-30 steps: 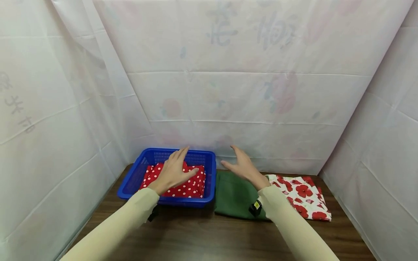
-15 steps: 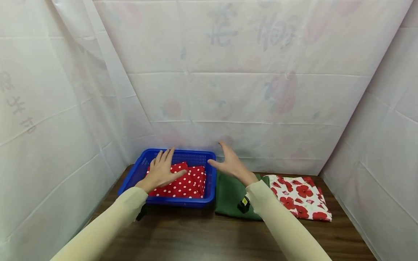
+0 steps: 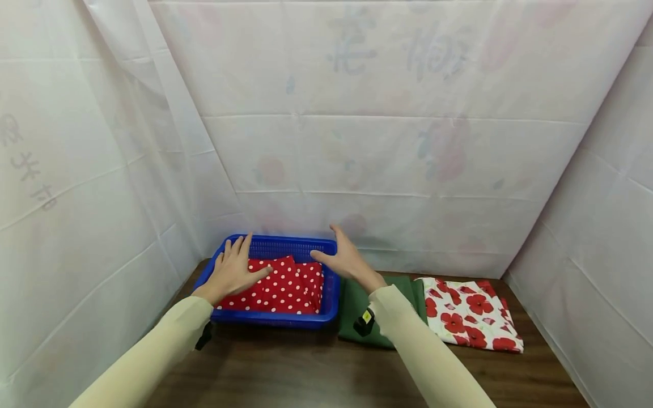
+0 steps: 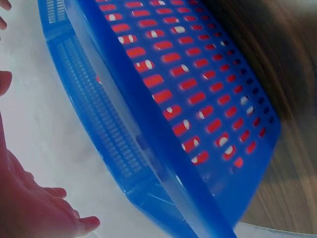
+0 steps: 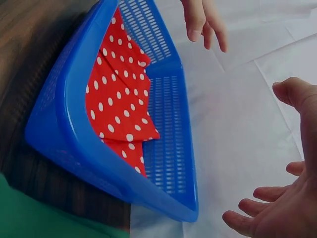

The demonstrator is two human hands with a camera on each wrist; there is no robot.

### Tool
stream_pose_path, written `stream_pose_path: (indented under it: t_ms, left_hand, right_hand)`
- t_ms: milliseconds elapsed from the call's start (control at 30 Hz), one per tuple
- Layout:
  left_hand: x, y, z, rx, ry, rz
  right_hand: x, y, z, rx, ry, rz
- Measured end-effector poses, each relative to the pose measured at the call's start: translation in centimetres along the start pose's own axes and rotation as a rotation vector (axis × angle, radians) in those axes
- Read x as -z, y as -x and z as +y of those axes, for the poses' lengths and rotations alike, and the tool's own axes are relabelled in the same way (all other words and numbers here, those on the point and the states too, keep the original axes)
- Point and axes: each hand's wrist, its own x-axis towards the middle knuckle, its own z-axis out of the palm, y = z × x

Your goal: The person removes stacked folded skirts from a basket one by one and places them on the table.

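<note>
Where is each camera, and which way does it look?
Head: on the head, looking forward and down at blue basket, dotted cloth and green cloth; left hand, right hand and sleeves show.
Left wrist: worn there, facing the basket's outer side; fingers show at left.
Right wrist: worn there, looking into the basket; right hand at right, left hand at top.
Head and right wrist share the dotted cloth.
</note>
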Motion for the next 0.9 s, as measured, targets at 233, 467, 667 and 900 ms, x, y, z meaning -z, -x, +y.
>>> stream_pose_path:
  t_ms: [233,467,667,900]
  left_hand:
    - [0.1,0.6,-0.9,-0.024,0.021,0.001]
    - [-0.3,1.1,-1.9,-0.007,0.070,-0.048]
    - [-1.5,1.5,-2.9,0.044,0.109,-0.110]
    - [-1.9,1.8,-2.9,0.090,0.090,-0.162]
  right_hand:
    - [-1.2,0.1,-0.1,0.005,-0.024,-0.011]
    - [-2.8,0.3,-0.1,-0.062,-0.024,-0.060]
    - [-4.5,1.2,-0.1,-0.123,-0.031,-0.112]
    - [-6.7,1.5,-0.3,-0.166,-0.083,-0.102]
